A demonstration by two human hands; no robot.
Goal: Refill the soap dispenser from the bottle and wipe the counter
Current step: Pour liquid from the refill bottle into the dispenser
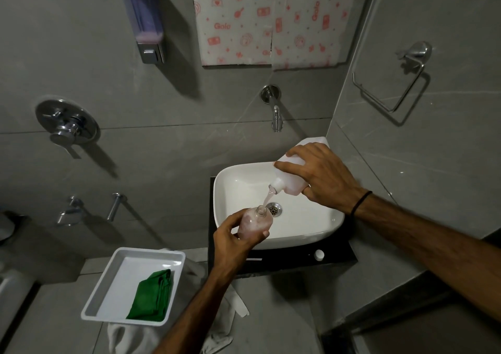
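My left hand (pixel 232 238) grips a small clear soap dispenser bottle (pixel 256 223) with its pump off, held upright over the white basin (pixel 244 180). My right hand (pixel 320 176) grips a large white refill bottle (pixel 291 181), tipped neck-down above it. A thin stream of pale pink soap (pixel 267 197) runs from the spout into the dispenser's open neck. The dispenser holds pinkish liquid. A folded green cloth (pixel 151 296) lies in a white tray (pixel 108 275) at the lower left.
A dark counter (pixel 336 258) carries the basin and a small white cap (pixel 319 254). A wall tap (pixel 276 117) juts out above the basin. A wall soap dispenser (pixel 145 20), a mixer valve (pixel 66 125) and a towel ring (pixel 393 87) hang on the grey walls. A pale towel (pixel 130 337) lies under the tray.
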